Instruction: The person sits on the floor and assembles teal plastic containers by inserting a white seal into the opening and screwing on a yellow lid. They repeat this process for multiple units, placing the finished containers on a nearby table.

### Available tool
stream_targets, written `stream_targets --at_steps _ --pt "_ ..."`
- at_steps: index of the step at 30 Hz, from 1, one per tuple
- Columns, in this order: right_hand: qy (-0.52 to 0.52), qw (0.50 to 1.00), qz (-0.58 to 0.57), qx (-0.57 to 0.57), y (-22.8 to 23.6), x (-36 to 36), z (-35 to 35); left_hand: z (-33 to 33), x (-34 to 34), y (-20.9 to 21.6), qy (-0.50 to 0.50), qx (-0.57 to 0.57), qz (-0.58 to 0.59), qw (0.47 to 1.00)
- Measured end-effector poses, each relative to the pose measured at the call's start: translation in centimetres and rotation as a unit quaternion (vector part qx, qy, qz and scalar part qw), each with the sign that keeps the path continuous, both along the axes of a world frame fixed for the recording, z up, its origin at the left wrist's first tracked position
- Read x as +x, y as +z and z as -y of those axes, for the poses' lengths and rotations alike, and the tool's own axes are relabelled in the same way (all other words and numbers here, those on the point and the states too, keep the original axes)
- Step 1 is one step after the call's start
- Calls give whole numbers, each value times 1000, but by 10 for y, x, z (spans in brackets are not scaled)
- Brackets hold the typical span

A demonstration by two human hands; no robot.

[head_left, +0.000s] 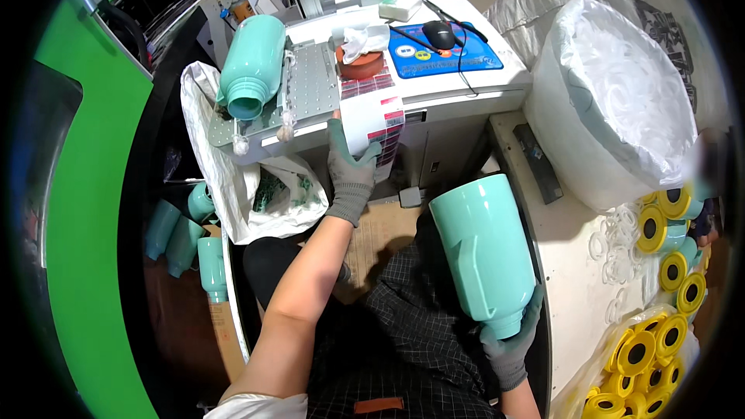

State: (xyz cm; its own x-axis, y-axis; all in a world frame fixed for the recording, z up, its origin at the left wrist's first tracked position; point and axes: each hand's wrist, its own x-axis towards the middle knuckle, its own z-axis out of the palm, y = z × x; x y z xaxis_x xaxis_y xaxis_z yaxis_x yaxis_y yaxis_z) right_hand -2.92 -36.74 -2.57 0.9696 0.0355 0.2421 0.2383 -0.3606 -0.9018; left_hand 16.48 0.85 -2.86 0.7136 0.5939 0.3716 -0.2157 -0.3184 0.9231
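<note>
My right hand (512, 345), in a grey glove, grips the narrow neck of a glossy mint-green plastic jug (485, 248). The jug is tilted over my lap, neck toward me, its moulded handle on the left side. My left hand (353, 163), also gloved, holds the hanging strip of labels (371, 124) at the machine's front edge, thumb across its face. The strip has a white part and red-and-dark printed parts. Another mint-green jug (256, 62) lies on the perforated metal plate (314, 81), its open mouth toward me.
A blue mat (444, 52) with a black mouse (440, 34) lies on the white machine. Right stand a bag of white rings (621, 93) and yellow lids (636, 353) on a pale table (570, 264). More jugs (185, 244) lie low left, near a white sack (233, 209).
</note>
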Motion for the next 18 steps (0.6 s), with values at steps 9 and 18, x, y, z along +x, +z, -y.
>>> stream_targets --at_steps 9,18 --pt "-22 999 29 2 -2 -9 -12 -8 -5 6 -38 69 -51 996" --pt "-16 1000 14 16 -14 -14 -9 -10 -4 1 4 151 -4 989"
